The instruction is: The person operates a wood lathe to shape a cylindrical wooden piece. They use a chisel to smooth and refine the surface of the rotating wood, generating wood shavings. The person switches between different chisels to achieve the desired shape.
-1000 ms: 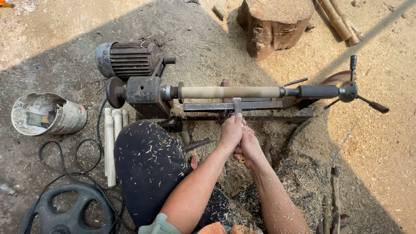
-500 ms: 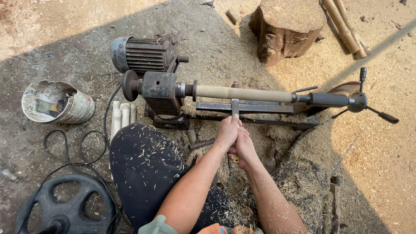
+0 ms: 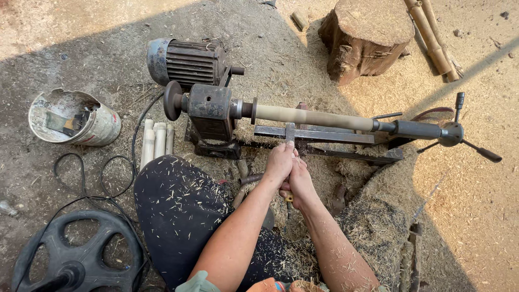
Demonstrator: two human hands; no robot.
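- Standing over a person sat on the ground at a small floor lathe [image 3: 216, 111], one knee in dark trousers [image 3: 178, 211] flecked all over with wood shavings.
- Both hands are bunched together just in front of the tool rest [image 3: 290, 131]. Left hand [image 3: 279, 162] is curled shut on top, right hand [image 3: 300, 181] is wrapped closed right under and beside it, the two touching.
- They're gripping a turning tool [image 3: 288, 196]. Only a bit of its handle pokes out below the right hand, and the cutting end is hidden by the fingers, so I can't tell if it's touching the wood.
- Pale wooden spindle [image 3: 313, 117] is mounted level between the rusty headstock on the left and the tailstock [image 3: 419, 130] on the right, just above the hands.
- Grey finned electric motor [image 3: 186, 62] sits right behind the headstock.
- Few pale turned sticks [image 3: 157, 140] lie side by side on the ground, near the knee and left of the lathe.
- Dented metal bucket [image 3: 75, 119] lies tipped on its side further left, well apart from the hands.
- Black cable [image 3: 81, 178] loops across the dirt down to a black weight plate [image 3: 81, 249] in the bottom left corner.
- Tree stump [image 3: 367, 38] stands behind the lathe, with bamboo poles [image 3: 432, 38] lying beside it.
- Sawdust [image 3: 373, 227] is heaped thick under the lathe bed and round the right forearm.
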